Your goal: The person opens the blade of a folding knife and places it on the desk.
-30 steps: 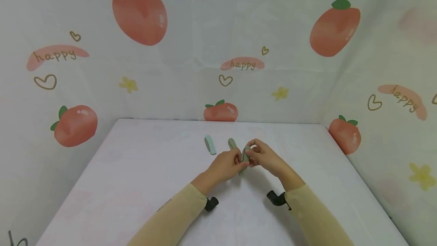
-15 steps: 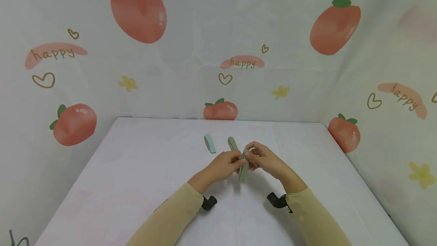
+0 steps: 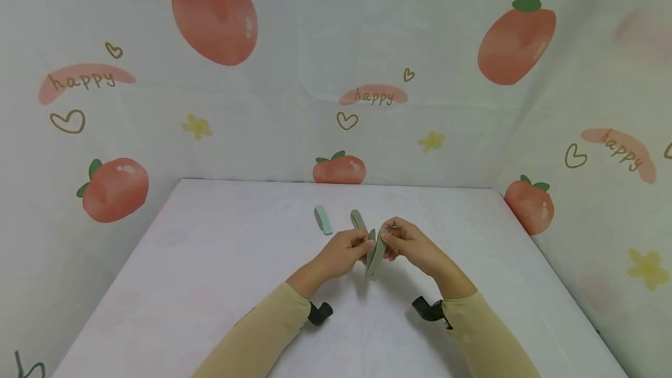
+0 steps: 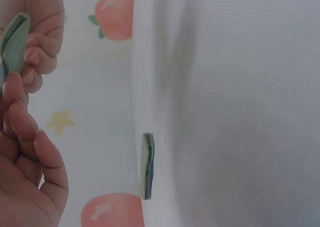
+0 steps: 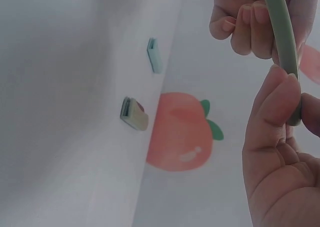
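Note:
Between my hands is a slim sage-green folding tool, its two long parts spread in a narrow V from a pivot at the near end. My left hand pinches the left part between thumb and fingers. With thumb and fingertips, my right hand pinches the far end of the right part. In the right wrist view, the held tool shows its curved outer edge. Just beyond my left fingers lies a second sage-green folding tool, folded on the table. A turquoise one lies folded to its left.
A white table spreads around and below the hands. Behind and beside it hangs a white backdrop printed with red fruit and flowers. A black wrist camera sits at the left cuff, another wrist camera at the right.
The held tool's two parts, close together earlier, now spread into a V. My right fingers have shifted slightly right with the right part. The two tools on the table stay put.

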A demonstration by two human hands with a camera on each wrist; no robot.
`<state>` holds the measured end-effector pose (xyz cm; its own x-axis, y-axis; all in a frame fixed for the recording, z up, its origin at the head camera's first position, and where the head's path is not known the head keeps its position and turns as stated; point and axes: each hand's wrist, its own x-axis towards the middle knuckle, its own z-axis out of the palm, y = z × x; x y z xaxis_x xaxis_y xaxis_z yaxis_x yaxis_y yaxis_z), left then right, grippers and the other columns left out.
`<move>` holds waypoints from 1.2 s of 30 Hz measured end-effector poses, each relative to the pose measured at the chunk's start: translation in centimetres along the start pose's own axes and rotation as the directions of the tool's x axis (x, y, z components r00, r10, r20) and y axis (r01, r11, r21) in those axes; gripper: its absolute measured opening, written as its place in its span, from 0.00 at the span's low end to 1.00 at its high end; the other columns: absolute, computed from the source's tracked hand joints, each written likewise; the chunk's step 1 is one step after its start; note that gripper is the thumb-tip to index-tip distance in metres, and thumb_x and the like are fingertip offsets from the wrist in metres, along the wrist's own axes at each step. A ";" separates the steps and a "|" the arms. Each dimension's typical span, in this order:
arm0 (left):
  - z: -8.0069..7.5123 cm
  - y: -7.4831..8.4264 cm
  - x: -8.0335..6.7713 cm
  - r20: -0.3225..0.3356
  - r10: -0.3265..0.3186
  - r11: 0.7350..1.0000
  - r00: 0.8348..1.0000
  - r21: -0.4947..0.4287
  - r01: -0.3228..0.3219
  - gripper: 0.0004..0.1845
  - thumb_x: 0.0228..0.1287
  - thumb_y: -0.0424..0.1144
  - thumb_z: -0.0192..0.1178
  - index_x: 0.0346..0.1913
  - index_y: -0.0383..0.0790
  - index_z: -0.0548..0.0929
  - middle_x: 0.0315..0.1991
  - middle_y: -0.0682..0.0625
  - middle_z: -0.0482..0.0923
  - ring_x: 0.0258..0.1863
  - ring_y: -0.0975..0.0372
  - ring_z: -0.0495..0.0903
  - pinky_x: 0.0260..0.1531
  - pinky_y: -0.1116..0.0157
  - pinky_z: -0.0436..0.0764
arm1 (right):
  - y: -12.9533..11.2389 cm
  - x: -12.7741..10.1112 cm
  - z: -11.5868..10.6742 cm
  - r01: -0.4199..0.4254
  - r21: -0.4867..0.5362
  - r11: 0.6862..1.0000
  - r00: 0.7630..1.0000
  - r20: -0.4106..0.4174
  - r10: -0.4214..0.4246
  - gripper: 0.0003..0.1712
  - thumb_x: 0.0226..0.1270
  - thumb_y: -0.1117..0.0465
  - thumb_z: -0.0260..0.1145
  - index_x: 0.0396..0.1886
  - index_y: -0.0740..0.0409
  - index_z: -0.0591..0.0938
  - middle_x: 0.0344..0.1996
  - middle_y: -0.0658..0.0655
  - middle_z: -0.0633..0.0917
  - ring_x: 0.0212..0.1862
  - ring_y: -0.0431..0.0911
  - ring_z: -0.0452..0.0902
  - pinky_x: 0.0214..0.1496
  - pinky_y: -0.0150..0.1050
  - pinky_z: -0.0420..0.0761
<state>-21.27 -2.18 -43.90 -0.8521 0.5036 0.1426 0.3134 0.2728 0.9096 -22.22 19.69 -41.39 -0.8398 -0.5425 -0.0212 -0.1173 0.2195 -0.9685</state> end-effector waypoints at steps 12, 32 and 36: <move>-1.3 2.9 -1.2 -0.128 0.057 0.991 0.990 -0.115 -0.071 0.13 0.75 0.30 0.53 0.29 0.30 0.73 0.30 0.39 0.81 0.32 0.61 0.80 0.40 0.63 0.80 | 0.1 -0.6 -0.8 -0.011 0.059 0.998 0.995 -0.094 0.017 0.14 0.78 0.63 0.57 0.50 0.72 0.70 0.34 0.56 0.82 0.36 0.45 0.81 0.40 0.38 0.82; -1.7 -1.2 0.1 -0.404 0.041 0.978 0.914 -0.169 -0.119 0.13 0.77 0.35 0.54 0.30 0.35 0.74 0.25 0.48 0.80 0.31 0.59 0.77 0.38 0.61 0.78 | 0.3 -1.6 -2.1 -0.074 0.269 0.960 0.990 -0.094 0.103 0.07 0.76 0.65 0.60 0.43 0.64 0.71 0.35 0.57 0.86 0.37 0.41 0.82 0.43 0.32 0.81; -1.9 -1.3 0.0 -0.444 0.029 0.974 0.895 -0.188 -0.125 0.13 0.77 0.34 0.54 0.31 0.32 0.75 0.29 0.41 0.84 0.32 0.56 0.78 0.39 0.59 0.78 | 0.4 -1.7 -2.2 -0.054 0.293 0.955 0.993 -0.082 0.082 0.06 0.76 0.66 0.59 0.43 0.64 0.71 0.35 0.56 0.87 0.38 0.41 0.83 0.43 0.32 0.81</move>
<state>-22.47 -4.09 -44.34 -0.9400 0.0947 0.3276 0.3331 0.0492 0.9416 -22.01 22.48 -41.18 -0.8873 -0.4543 -0.0799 0.0889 0.0017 -0.9960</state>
